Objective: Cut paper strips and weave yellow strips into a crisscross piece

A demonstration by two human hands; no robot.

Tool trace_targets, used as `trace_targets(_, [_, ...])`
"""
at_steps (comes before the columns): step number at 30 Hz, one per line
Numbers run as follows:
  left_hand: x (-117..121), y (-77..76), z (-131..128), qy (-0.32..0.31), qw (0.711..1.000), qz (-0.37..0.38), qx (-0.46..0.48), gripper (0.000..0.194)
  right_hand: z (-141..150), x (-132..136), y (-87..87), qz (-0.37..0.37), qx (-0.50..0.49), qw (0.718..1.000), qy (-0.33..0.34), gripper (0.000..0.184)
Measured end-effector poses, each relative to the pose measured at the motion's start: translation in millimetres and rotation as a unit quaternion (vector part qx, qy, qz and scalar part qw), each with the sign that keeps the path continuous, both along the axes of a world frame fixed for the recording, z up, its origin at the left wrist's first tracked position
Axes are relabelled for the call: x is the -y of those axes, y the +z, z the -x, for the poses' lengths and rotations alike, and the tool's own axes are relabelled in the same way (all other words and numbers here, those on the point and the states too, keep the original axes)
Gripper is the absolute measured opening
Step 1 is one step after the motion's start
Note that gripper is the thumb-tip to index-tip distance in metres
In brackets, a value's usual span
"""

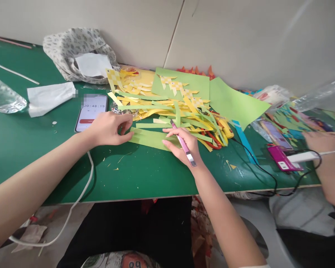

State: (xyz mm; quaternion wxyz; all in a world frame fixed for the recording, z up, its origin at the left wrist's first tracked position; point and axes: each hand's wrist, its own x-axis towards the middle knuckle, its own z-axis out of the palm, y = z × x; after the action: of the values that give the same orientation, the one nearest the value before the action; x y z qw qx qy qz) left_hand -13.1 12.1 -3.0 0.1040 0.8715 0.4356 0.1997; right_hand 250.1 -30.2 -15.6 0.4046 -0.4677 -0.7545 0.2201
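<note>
A wide light-green paper strip lies flat on the table in front of me. My left hand is at its left end, the thumb tip against the paper's edge. The fingers are curled, with a gap between thumb and index finger. In my right hand is a slim pink pen-like tool, dark tip pointing up and away. That hand's fingertips rest over the strip's right end. Just beyond lies a heap of narrow yellow and green paper strips. Woven yellow-and-white paper fish lie on top at the back.
A phone showing a timer lies left, beside a patterned cloth bag. A white cable hangs over the front edge. Red-handled scissors lie under strips. At right are a magenta power strip and another person's hands.
</note>
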Motion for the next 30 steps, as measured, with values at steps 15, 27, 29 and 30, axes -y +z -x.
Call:
trace_targets(15, [4.1, -20.1, -15.5, -0.153, 0.982, -0.113, 0.02, 0.024, 10.2, -3.2, -14.0, -0.163, 0.09, 0.982, 0.039, 0.016])
trace_targets(27, [5.8, -16.5, -14.0, -0.136, 0.976, -0.166, 0.017, 0.037, 8.8, -5.5, -14.7, -0.176, 0.075, 0.981, -0.038, 0.019])
trace_targets(29, [5.2, -15.9, -13.3, -0.138, 0.973, -0.182, 0.015, 0.035, 8.3, -5.6, -14.6, -0.176, 0.062, 0.981, -0.045, 0.018])
trace_targets(30, [4.9, -15.6, -13.1, -0.137, 0.972, -0.19, 0.018, 0.034, 8.0, -5.6, -14.5, -0.177, 0.059, 0.981, -0.045, 0.018])
